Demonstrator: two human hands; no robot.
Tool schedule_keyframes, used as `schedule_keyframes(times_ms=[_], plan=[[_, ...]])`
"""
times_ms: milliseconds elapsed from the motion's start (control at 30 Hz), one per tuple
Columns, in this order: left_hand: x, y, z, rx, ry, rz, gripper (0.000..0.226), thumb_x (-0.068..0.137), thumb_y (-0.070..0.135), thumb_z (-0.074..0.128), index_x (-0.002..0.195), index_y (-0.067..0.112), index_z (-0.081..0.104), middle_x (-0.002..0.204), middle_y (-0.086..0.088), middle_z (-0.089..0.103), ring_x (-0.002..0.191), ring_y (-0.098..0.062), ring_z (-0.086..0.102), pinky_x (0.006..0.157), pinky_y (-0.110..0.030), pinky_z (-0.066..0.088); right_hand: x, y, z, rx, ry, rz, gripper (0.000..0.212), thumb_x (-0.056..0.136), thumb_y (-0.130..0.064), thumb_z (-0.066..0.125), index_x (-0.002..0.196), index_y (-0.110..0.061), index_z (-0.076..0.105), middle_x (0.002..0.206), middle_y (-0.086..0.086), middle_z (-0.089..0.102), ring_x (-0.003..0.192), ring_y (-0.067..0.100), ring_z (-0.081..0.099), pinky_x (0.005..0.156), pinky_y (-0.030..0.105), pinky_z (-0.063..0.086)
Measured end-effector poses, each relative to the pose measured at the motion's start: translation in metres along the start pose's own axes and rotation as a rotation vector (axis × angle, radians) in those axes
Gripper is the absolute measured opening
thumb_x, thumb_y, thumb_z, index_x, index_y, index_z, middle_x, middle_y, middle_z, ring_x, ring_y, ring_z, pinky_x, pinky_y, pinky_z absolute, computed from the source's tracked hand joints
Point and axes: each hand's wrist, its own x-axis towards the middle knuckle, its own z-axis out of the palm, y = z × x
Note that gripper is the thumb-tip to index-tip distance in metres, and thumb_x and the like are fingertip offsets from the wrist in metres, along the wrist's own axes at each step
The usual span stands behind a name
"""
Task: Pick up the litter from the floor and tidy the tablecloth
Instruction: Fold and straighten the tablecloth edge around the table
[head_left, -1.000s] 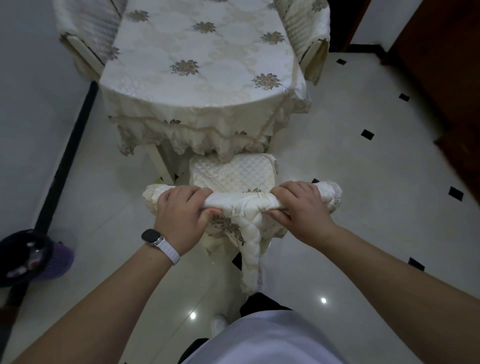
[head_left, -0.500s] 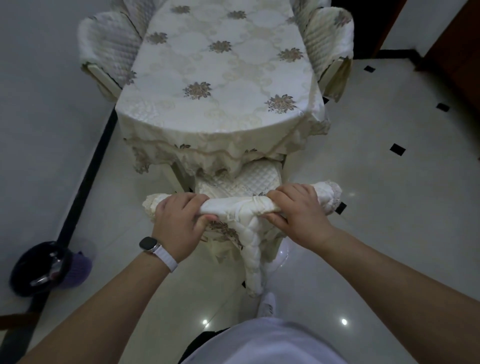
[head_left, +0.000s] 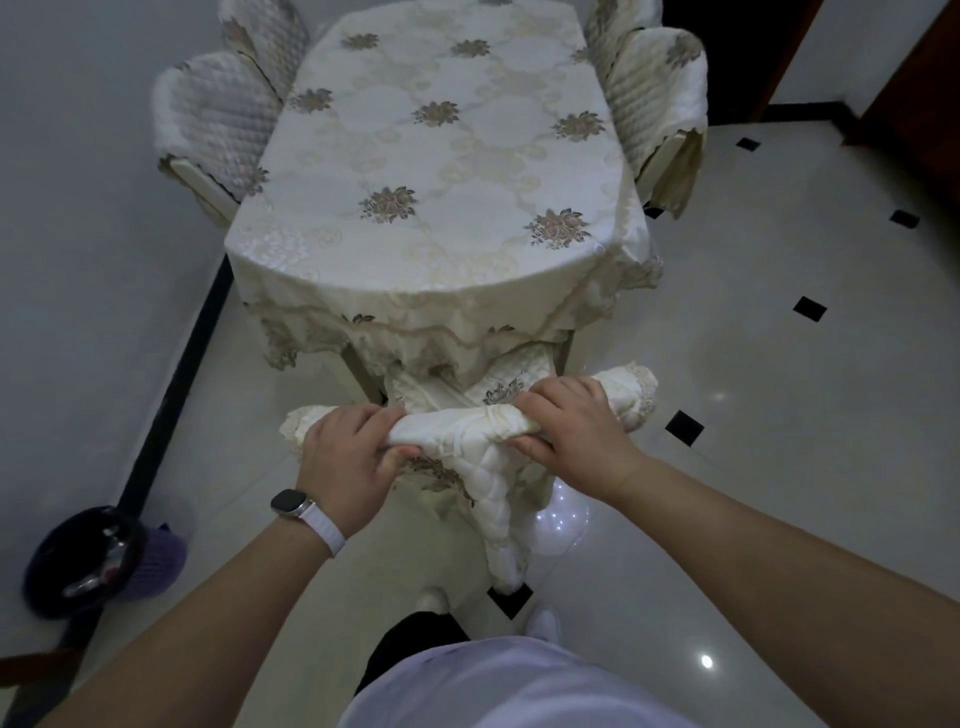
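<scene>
A cream tablecloth (head_left: 441, 171) with embroidered flowers covers the oval table, its lace hem hanging over the near end. Right in front of me stands a chair with a quilted cream cover, its seat tucked under the table. My left hand (head_left: 348, 460) and my right hand (head_left: 574, 436) both grip the padded top rail of the chair back (head_left: 462, 423), fingers curled over it, thumbs underneath. A quilted strip hangs down from the rail's middle. I see no litter on the floor.
Two covered chairs (head_left: 218, 119) stand at the table's left, two more covered chairs (head_left: 660, 93) at its right. A dark bin with a purple liner (head_left: 98, 561) stands by the left wall. Glossy white floor tiles (head_left: 779, 415) with black insets spread to the right.
The chair has slid further under the table with both hands still on its rail. My view has lifted, showing more of the table and side chairs.
</scene>
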Motion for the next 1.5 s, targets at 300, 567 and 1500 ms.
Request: schedule_keyframes(times_ms=[300,567,1500], plan=[[0.022,-0.045,0.007,0.009,-0.079,0.034,0.049,0.084,0.057,0.05,0.104,0.017,0.07,0.093,-0.004,0.067,0.084,-0.031,0.061,0.073,-0.039,0.045,0.026,-0.008,0.028,0.039,-0.061,0.063,0.044,0.086,-0.053,0.049,0.104,-0.016,0.066,0.1,0.002,0.062,0.095,0.021,0.053,0.084,0.046,0.043],[0.033,-0.072,0.007,-0.003,-0.084,0.069,0.052,0.083,0.064,0.048,0.106,0.023,0.069,0.098,0.0,0.066,0.091,-0.027,0.061,0.078,-0.043,0.044,0.038,-0.017,0.043,0.052,-0.087,0.098,0.042,0.087,-0.052,0.052,0.107,-0.017,0.065,0.103,0.001,0.06,0.098,0.018,0.048,0.087,0.041,0.037],[-0.004,-0.05,-0.016,-0.112,-0.159,0.142,0.043,0.089,0.042,0.051,0.123,0.017,0.061,0.124,-0.004,0.063,0.111,-0.029,0.059,0.094,-0.047,0.046,0.019,-0.115,0.01,-0.287,-0.171,0.252,0.046,0.085,-0.04,0.061,0.123,-0.014,0.062,0.118,0.007,0.063,0.107,0.028,0.059,0.094,0.043,0.044]])
